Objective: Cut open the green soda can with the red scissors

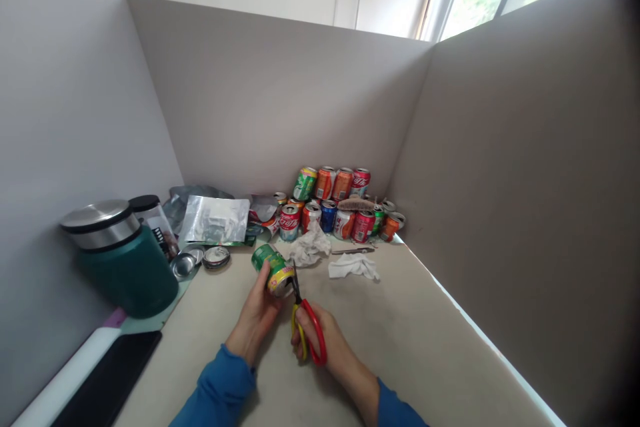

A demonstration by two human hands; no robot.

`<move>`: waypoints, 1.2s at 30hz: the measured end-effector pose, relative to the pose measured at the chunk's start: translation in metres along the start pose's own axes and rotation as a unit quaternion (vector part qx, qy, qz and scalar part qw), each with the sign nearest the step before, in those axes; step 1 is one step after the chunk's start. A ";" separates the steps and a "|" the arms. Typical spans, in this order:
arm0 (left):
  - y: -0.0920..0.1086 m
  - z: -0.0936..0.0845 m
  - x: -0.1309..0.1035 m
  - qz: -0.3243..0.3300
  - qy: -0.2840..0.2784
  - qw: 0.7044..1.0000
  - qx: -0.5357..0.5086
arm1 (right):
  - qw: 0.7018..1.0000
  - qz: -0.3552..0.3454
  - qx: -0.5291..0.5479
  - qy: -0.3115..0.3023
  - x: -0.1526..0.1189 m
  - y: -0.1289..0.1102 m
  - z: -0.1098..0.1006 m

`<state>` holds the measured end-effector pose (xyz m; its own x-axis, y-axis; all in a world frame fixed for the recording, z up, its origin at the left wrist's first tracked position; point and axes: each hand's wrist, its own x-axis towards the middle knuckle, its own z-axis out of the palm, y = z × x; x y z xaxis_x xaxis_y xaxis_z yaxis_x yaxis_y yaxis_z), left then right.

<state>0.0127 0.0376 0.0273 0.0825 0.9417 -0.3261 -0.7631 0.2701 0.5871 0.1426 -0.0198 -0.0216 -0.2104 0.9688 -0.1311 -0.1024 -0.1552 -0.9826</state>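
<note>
A green and yellow can lies tilted in my left hand, whose fingers are wrapped round it. The can's metal end points toward the lower right. My right hand grips scissors with one red and one yellow handle. Their dark blades point up and touch or nearly touch the can's metal end; the exact contact is too small to tell. Just beyond the can sits a crumpled whitish tissue, with a flatter white tissue to its right.
Several drink cans are stacked along the back panel. A thin dark tool lies before them. Cut can ends, a silver pouch, a teal container and a black flat object are on the left.
</note>
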 end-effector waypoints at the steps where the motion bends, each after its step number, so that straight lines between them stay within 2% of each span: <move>1: 0.000 -0.001 0.000 -0.008 -0.001 1.000 0.007 | 1.000 -0.004 0.002 -0.017 0.000 -0.001 -0.001; 6: -0.001 -0.001 0.002 -0.060 -0.001 0.998 0.007 | 0.996 -0.014 0.046 -0.078 -0.009 -0.008 -0.002; 9: -0.001 -0.001 0.003 -0.065 0.004 0.998 -0.008 | 0.993 -0.021 0.050 -0.101 -0.011 -0.008 0.001; 14: -0.001 -0.004 0.004 -0.053 -0.006 0.998 -0.019 | 0.992 -0.026 0.063 -0.104 -0.009 -0.005 0.003; 20: -0.003 -0.006 0.004 -0.055 -0.041 0.997 0.024 | 0.993 -0.015 0.069 -0.095 -0.009 -0.006 0.002; 22: 0.000 -0.008 0.006 -0.027 -0.035 0.999 0.021 | 0.993 -0.011 0.058 -0.102 -0.009 -0.007 0.001; 25: 0.009 -0.011 0.008 0.054 -0.001 0.998 -0.016 | 0.994 0.002 0.015 -0.105 -0.009 -0.012 -0.007; 27: 0.014 -0.013 0.010 0.095 0.023 0.995 -0.037 | 0.996 -0.023 -0.072 -0.041 -0.009 -0.017 -0.016; 28: 0.015 -0.014 0.010 0.106 0.029 0.993 -0.040 | 0.989 -0.051 -0.140 0.021 -0.008 -0.020 -0.022; 29: 0.014 -0.015 0.011 0.113 0.033 0.992 -0.038 | 0.966 -0.081 -0.228 0.087 -0.008 -0.023 -0.027; 30: 0.013 -0.015 0.011 0.117 0.033 0.992 -0.031 | 0.930 -0.096 -0.321 0.149 -0.007 -0.026 -0.033; 31: 0.011 -0.015 0.012 0.118 0.026 0.992 -0.021 | 0.890 -0.100 -0.405 0.186 -0.007 -0.027 -0.038; 34: 0.004 -0.014 0.011 0.111 0.013 0.994 -0.001 | 0.784 -0.062 -0.575 0.223 -0.006 -0.026 -0.051; 36: 0.001 -0.014 0.010 0.100 0.004 0.995 0.014 | 0.745 -0.052 -0.627 0.221 -0.006 -0.024 -0.058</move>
<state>0.0037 0.0440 0.0140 -0.0749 0.9755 -0.2070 -0.7450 0.0832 0.6618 0.2026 -0.0111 -0.0053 0.1053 0.9750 0.1958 0.9517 -0.0417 -0.3042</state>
